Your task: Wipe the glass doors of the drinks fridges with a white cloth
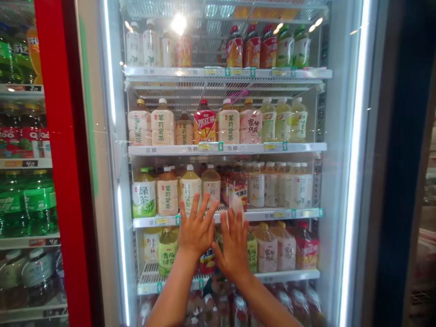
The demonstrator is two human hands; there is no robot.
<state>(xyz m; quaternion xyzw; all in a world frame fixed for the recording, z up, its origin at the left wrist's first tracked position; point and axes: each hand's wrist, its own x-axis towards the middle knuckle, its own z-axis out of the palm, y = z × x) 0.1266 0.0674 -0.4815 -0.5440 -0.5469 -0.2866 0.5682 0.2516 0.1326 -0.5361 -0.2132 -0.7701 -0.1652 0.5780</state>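
Note:
Both my hands are raised in front of the glass door of a drinks fridge [332, 113]. My left hand [197, 229] has its fingers spread, level with the third shelf [153, 221] of bottles. Close beside it on the right, my right hand [235, 245] has its fingers stretched upward and its thumb out. A small blurred whitish patch [237, 203] shows at the right fingertips; I cannot tell whether it is a thing or a reflection. The palms face the door, and whether they touch the glass is unclear. Behind the hands, a tea bottle [211, 181] and others are partly hidden.
Rows of bottled teas, such as a red-labelled bottle [205, 122], fill several shelves. Bright light strips [356, 159] run down both sides of the fridge. At left, past a red frame [63, 136], another fridge holds green bottles [39, 200].

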